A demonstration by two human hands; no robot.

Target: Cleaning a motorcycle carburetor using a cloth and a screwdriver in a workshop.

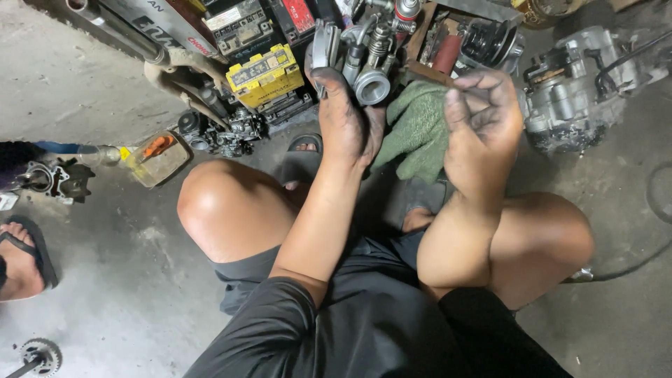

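I squat on a concrete floor, knees apart. My left hand [344, 115], black with grease, grips a metal carburetor [367, 52] and holds it up in front of me, its round bore facing the camera. My right hand [483, 122], also greasy, is closed around a green rag [416, 129] just right of the carburetor. The rag hangs between the two hands and touches the left palm.
A yellow battery [264, 73] and other batteries lie ahead on the floor. An engine block [581, 87] sits at the right, small engine parts [224, 133] at the left. Another person's sandalled foot [21, 262] is at the left edge. A sprocket [38, 355] lies bottom left.
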